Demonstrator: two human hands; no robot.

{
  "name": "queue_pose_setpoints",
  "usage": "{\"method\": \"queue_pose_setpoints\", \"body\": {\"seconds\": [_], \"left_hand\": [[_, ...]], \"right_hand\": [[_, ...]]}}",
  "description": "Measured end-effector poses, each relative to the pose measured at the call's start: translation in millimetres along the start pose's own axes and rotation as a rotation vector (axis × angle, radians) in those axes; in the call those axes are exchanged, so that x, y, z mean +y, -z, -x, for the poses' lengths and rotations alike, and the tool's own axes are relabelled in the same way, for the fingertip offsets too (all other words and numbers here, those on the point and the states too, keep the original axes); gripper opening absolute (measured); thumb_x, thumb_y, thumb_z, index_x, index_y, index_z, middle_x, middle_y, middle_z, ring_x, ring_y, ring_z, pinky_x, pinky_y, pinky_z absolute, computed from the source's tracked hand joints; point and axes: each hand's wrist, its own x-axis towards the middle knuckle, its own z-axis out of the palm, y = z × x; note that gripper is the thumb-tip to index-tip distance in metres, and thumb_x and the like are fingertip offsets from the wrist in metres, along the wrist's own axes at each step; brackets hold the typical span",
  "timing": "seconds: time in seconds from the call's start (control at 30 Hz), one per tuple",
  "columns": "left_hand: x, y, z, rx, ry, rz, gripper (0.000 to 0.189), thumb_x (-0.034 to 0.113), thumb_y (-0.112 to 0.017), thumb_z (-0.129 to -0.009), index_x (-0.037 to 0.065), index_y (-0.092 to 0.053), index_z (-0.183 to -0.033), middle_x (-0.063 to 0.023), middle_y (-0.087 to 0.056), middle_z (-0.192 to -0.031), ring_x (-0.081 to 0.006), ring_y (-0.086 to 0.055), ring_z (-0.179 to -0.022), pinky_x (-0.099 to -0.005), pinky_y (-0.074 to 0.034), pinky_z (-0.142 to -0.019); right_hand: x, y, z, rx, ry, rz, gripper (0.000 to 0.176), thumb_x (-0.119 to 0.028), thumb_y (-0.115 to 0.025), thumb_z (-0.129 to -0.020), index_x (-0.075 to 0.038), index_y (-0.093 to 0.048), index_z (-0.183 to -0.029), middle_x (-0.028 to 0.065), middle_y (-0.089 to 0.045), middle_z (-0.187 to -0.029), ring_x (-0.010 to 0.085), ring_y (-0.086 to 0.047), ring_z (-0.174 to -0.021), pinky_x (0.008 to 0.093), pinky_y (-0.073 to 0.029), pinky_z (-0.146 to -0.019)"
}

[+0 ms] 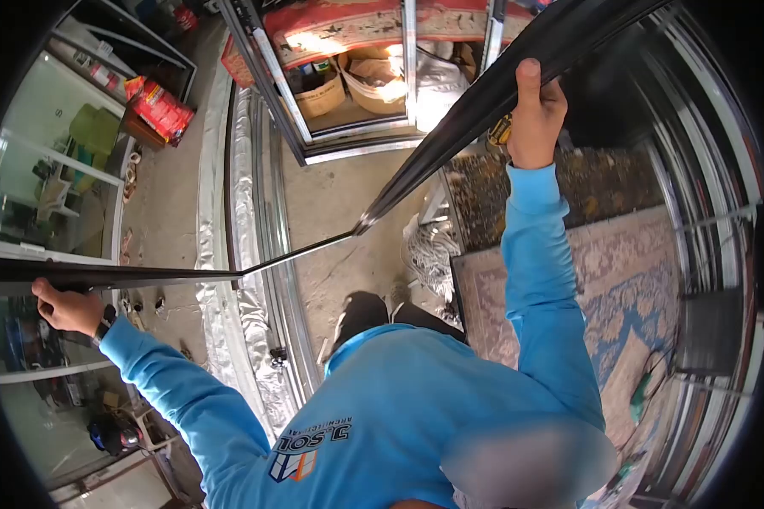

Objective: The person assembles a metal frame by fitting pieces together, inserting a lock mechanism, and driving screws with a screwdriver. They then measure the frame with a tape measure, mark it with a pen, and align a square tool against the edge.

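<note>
A long black frame profile [450,127] spans the view from the far left to the upper right, with a thinner stretch near its middle. My left hand [70,310], a dark watch on its wrist, is closed at the left part, with the thumb against the lower edge and the fingers partly hidden. Higher up, my right hand [536,119] grips the right part, thumb along its face and fingers curled round. Just beside that hand a yellow-and-black tool [501,131] is partly covered.
A workbench topped with worn patterned carpet [560,280] stands at the right, near long metal profiles [721,153]. Silver-wrapped lengths [244,204] run along the left. Ahead are a metal frame [356,136] and cardboard boxes [321,97]. A red bag [160,110] lies upper left.
</note>
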Motion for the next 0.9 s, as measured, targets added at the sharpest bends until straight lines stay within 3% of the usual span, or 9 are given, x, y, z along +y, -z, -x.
{"method": "queue_pose_setpoints", "body": {"seconds": [0.23,0.47,0.53,0.63,0.7,0.77,0.83,0.87,0.9], "left_hand": [[-97,-132,21,-0.011,0.114,0.009,0.066,0.051,-0.083,-0.084,-0.007,-0.063,-0.110,-0.0150,-0.069,-0.102,-0.0263,-0.067,-0.084,-0.0391,-0.059,-0.072],[-226,-299,59,-0.152,0.338,0.118,0.054,0.048,-0.073,-0.096,-0.002,-0.067,-0.113,-0.0093,-0.067,-0.101,-0.0187,-0.061,-0.085,-0.0331,-0.052,-0.072],[-250,-352,78,-0.205,0.417,0.188,0.051,0.047,-0.072,-0.096,-0.001,-0.067,-0.112,-0.0073,-0.066,-0.099,-0.0171,-0.060,-0.085,-0.0322,-0.050,-0.072],[-274,-430,107,-0.302,0.472,0.244,0.049,0.046,-0.072,-0.097,-0.001,-0.066,-0.110,-0.0054,-0.065,-0.096,-0.0158,-0.059,-0.084,-0.0314,-0.049,-0.073],[-300,-470,126,-0.374,0.488,0.265,0.049,0.046,-0.071,-0.097,-0.001,-0.065,-0.110,-0.0048,-0.065,-0.096,-0.0155,-0.060,-0.084,-0.0310,-0.049,-0.074],[-319,-505,147,-0.514,0.539,0.284,0.050,0.045,-0.068,-0.100,-0.003,-0.065,-0.113,-0.0059,-0.067,-0.100,-0.0161,-0.062,-0.086,-0.0311,-0.050,-0.076],[-328,-548,170,-0.599,0.578,0.298,0.050,0.043,-0.066,-0.102,-0.004,-0.065,-0.116,-0.0061,-0.068,-0.102,-0.0162,-0.063,-0.087,-0.0311,-0.051,-0.078],[-330,-565,183,-0.634,0.678,0.312,0.049,0.040,-0.063,-0.104,-0.004,-0.064,-0.123,-0.0068,-0.068,-0.109,-0.0160,-0.064,-0.095,-0.0310,-0.051,-0.086],[-333,-585,197,-0.672,0.642,0.333,0.048,0.039,-0.063,-0.104,-0.004,-0.063,-0.126,-0.0070,-0.068,-0.112,-0.0159,-0.064,-0.099,-0.0311,-0.050,-0.089]], "right_hand": [[138,-58,-110,0.039,0.041,0.069,0.046,-0.041,-0.081,-0.092,-0.001,-0.071,-0.111,-0.0014,-0.070,-0.100,0.0069,-0.058,-0.092,0.0241,-0.044,-0.083],[239,-99,-212,0.151,0.054,0.066,0.047,-0.040,-0.083,-0.090,0.001,-0.072,-0.110,0.0009,-0.072,-0.099,0.0079,-0.060,-0.085,0.0241,-0.047,-0.078],[272,-84,-241,0.214,0.034,0.103,0.050,-0.041,-0.083,-0.089,0.003,-0.073,-0.111,0.0005,-0.071,-0.098,0.0080,-0.059,-0.085,0.0239,-0.047,-0.079],[309,-62,-285,0.371,0.214,0.257,0.050,-0.046,-0.080,-0.091,0.003,-0.072,-0.099,0.0004,-0.067,-0.089,0.0104,-0.056,-0.080,0.0280,-0.046,-0.073],[328,-47,-312,0.419,0.229,0.266,0.054,-0.050,-0.079,-0.092,0.003,-0.073,-0.096,-0.0005,-0.067,-0.087,0.0102,-0.056,-0.081,0.0273,-0.045,-0.073],[350,-22,-338,0.462,0.124,0.314,0.058,-0.050,-0.081,-0.090,0.005,-0.076,-0.109,0.0010,-0.071,-0.095,0.0087,-0.058,-0.084,0.0277,-0.047,-0.077],[371,-8,-370,0.458,0.166,0.371,0.060,-0.051,-0.080,-0.090,0.005,-0.075,-0.111,0.0026,-0.072,-0.095,0.0095,-0.059,-0.084,0.0288,-0.048,-0.078],[384,1,-387,0.456,0.184,0.396,0.061,-0.051,-0.079,-0.090,0.005,-0.075,-0.112,0.0034,-0.073,-0.096,0.0100,-0.060,-0.084,0.0294,-0.048,-0.078],[398,13,-406,0.457,0.147,0.435,0.061,-0.050,-0.079,-0.091,0.006,-0.075,-0.114,0.0040,-0.073,-0.098,0.0114,-0.061,-0.086,0.0304,-0.049,-0.080]]}}
